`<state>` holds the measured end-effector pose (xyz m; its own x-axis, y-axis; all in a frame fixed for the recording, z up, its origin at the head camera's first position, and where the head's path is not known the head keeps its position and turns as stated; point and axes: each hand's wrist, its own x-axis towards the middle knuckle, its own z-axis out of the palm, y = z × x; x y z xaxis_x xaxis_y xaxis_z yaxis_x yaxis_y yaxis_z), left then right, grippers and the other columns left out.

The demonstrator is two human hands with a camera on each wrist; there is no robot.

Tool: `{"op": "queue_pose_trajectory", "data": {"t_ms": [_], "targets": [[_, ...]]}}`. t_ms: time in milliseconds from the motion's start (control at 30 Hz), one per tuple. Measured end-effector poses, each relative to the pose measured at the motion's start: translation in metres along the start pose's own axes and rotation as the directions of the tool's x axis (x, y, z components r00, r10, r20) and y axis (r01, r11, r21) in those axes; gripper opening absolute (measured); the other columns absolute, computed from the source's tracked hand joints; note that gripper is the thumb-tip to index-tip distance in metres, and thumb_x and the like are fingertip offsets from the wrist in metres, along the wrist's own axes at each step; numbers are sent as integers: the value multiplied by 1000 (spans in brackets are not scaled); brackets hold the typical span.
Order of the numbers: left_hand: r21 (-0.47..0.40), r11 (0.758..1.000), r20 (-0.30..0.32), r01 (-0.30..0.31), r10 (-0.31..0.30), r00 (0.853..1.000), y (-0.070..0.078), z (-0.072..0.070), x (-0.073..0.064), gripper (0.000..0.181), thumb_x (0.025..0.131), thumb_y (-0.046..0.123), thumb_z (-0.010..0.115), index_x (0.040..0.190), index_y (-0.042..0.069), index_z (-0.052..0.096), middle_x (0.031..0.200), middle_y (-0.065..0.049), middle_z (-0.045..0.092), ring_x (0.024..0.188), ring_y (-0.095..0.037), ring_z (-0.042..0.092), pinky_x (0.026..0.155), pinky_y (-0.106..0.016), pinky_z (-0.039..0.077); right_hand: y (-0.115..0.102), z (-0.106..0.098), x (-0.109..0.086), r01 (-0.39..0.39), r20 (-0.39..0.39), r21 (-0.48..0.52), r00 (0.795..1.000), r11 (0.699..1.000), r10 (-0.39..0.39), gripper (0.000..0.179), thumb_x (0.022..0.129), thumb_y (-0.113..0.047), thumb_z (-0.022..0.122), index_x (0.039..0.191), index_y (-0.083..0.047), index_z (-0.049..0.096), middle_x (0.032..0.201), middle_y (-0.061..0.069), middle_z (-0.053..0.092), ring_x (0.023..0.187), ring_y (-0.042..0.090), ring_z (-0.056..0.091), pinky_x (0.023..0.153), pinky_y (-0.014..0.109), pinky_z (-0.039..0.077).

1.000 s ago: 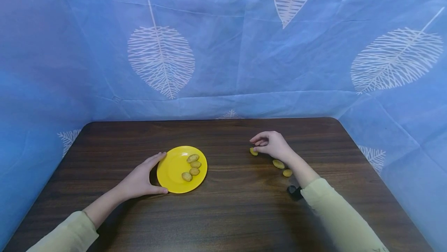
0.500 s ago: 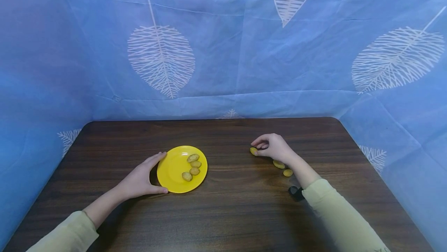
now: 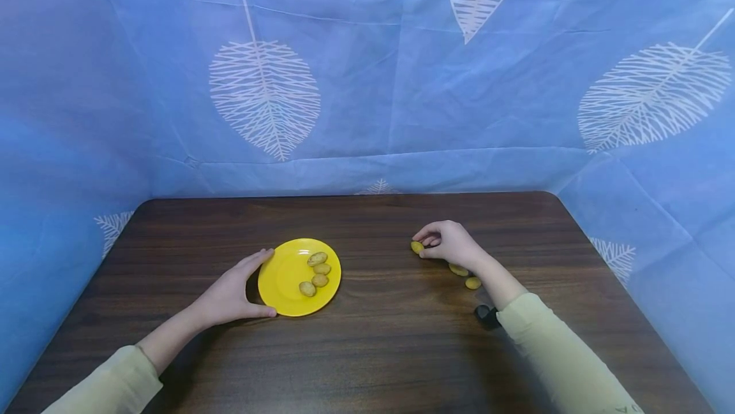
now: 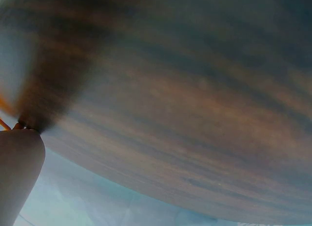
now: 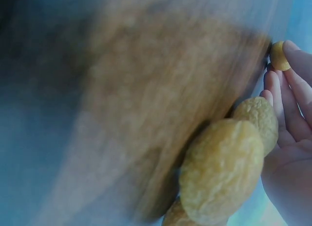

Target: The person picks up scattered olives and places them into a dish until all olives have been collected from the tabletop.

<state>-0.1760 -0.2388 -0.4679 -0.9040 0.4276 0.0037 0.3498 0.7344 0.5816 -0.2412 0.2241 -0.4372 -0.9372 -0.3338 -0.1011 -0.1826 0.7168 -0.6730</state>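
In the head view, my left hand (image 3: 232,296) grips the left side of a round yellow plate (image 3: 278,280), fingertips at its far rim and thumb at its near rim. Several small potatoes, one of them an oval potato (image 3: 317,259), lie on the plate's right half. Over on the right, my right hand (image 3: 453,243) pinches another small potato (image 3: 416,247) between thumb and fingers. The right wrist view shows this pinched potato (image 5: 279,56) low at the tabletop. Only a fingertip (image 4: 19,172) of the left hand and a sliver of the plate's edge appear in the left wrist view.
Beneath the right forearm lie a partly covered potato (image 3: 458,270) and another potato (image 3: 473,283). A wrinkled potato (image 5: 222,170) looms large in the right wrist view. A black wrist device (image 3: 487,316) sits by the right cuff. Blue leaf-patterned cloth (image 3: 356,95) hangs behind the dark wooden table (image 3: 367,350).
My right hand has lowered slightly and its fingers have closed in on the potato, which has risen a little in the view. The left hand and plate have kept their place.
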Motion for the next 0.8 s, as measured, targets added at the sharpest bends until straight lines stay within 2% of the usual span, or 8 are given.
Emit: {"op": "queue_pose_trajectory", "data": {"t_ms": [500,800], "targets": [[-16,1000,2,2,-2,1000,0,-2,0,114,75,41,97,161,-3,37,165,-33,38,151,-56,39,115,-73,43,-4,-1,1,11,-9,-18,1000,1000,-11,27,93,0,79,119,2,76,111,17,76,102,27,73,89,39,64],[-7,1000,1,7,-7,1000,2,-1,0,114,74,40,97,161,-4,38,165,-33,38,150,-56,40,114,-73,43,-15,5,3,13,-15,5,1000,1000,-13,26,93,-1,79,120,2,76,111,17,76,101,27,73,89,40,64]]}}
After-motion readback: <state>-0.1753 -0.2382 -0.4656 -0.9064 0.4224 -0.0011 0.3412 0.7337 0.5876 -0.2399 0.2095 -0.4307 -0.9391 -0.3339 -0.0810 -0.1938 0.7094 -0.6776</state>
